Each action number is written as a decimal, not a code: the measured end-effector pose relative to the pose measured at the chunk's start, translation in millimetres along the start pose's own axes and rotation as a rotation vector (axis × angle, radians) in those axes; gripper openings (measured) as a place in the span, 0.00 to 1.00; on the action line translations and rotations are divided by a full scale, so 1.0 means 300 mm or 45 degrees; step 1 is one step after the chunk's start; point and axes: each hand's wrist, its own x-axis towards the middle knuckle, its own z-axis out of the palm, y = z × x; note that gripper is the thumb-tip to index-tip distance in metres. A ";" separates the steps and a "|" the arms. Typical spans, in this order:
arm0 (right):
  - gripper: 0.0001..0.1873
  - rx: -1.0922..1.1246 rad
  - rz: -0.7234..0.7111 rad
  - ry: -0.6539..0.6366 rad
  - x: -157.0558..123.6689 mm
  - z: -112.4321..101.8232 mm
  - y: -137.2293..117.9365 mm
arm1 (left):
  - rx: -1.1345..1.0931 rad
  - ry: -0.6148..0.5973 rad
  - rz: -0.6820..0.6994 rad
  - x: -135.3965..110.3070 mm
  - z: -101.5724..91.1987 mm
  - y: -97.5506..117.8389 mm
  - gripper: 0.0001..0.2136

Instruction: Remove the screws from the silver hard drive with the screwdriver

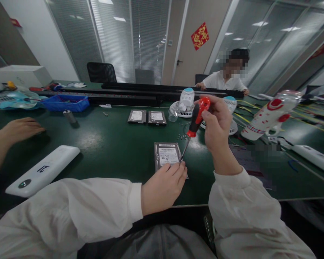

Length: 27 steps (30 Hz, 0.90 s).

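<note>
A silver hard drive [166, 154] with a white label lies flat on the green table near the front edge. My left hand [163, 187] rests on its near edge with the fingers curled together, steadying it. My right hand [217, 126] is wrapped round the red and black handle of a screwdriver [196, 120], held upright and slightly tilted. The screwdriver's tip touches the drive's right side near my left fingertips. A few small screws [181, 136] lie just beyond the drive.
Two more hard drives [147, 117] lie further back. Small white fans [186, 102] stand behind them, a blue bin [64, 103] at far left. A white flat device [43, 171] lies at left, by another person's hand [18, 129]. A seated person [226, 77] faces me across the table.
</note>
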 end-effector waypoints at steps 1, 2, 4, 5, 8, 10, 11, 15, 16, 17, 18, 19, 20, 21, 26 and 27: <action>0.19 -0.004 -0.005 0.001 -0.001 0.000 0.004 | 0.000 0.000 0.000 0.000 0.000 0.000 0.23; 0.21 0.008 -0.002 0.001 -0.001 0.001 0.006 | 0.000 -0.002 0.001 0.000 0.000 0.000 0.23; 0.23 0.078 0.021 -0.007 0.000 0.006 0.001 | -0.003 -0.002 0.002 0.000 0.000 -0.001 0.23; 0.22 0.129 0.027 -0.010 0.002 0.009 -0.006 | -0.005 -0.002 0.003 0.000 -0.001 -0.001 0.23; 0.16 0.209 -0.010 -0.011 0.008 0.020 -0.029 | -0.012 -0.009 0.001 0.000 -0.001 -0.001 0.23; 0.15 0.158 -0.052 -0.003 0.011 0.025 -0.038 | -0.017 -0.014 -0.003 -0.001 -0.001 -0.001 0.23; 0.17 0.125 -0.060 0.000 0.012 0.027 -0.040 | -0.020 -0.016 -0.004 -0.001 0.000 -0.001 0.23; 0.21 0.140 -0.057 0.015 0.011 0.030 -0.031 | -0.017 -0.012 -0.003 -0.002 0.003 -0.001 0.24; 0.20 0.164 -0.056 0.006 0.011 0.029 -0.027 | -0.015 -0.010 -0.003 -0.002 0.004 -0.001 0.24; 0.18 0.183 -0.054 -0.004 0.010 0.027 -0.024 | -0.012 -0.008 -0.004 -0.002 0.005 -0.001 0.24; 0.17 0.192 -0.051 -0.016 0.010 0.024 -0.021 | -0.010 -0.005 -0.003 -0.002 0.006 -0.001 0.24; 0.15 0.189 -0.047 -0.025 0.009 0.021 -0.019 | -0.009 -0.004 -0.004 -0.001 0.006 0.000 0.24; 0.15 0.176 -0.046 -0.031 0.009 0.018 -0.017 | -0.008 -0.002 -0.004 -0.001 0.006 0.000 0.23; 0.14 0.157 -0.046 -0.030 0.008 0.015 -0.016 | -0.008 -0.001 -0.004 -0.001 0.006 0.001 0.23; 0.15 0.152 -0.001 -0.006 0.003 0.018 -0.020 | -0.009 0.000 -0.001 -0.001 -0.002 0.001 0.23; 0.16 0.189 0.015 -0.006 0.002 0.020 -0.022 | -0.008 -0.003 -0.001 -0.001 -0.004 0.001 0.23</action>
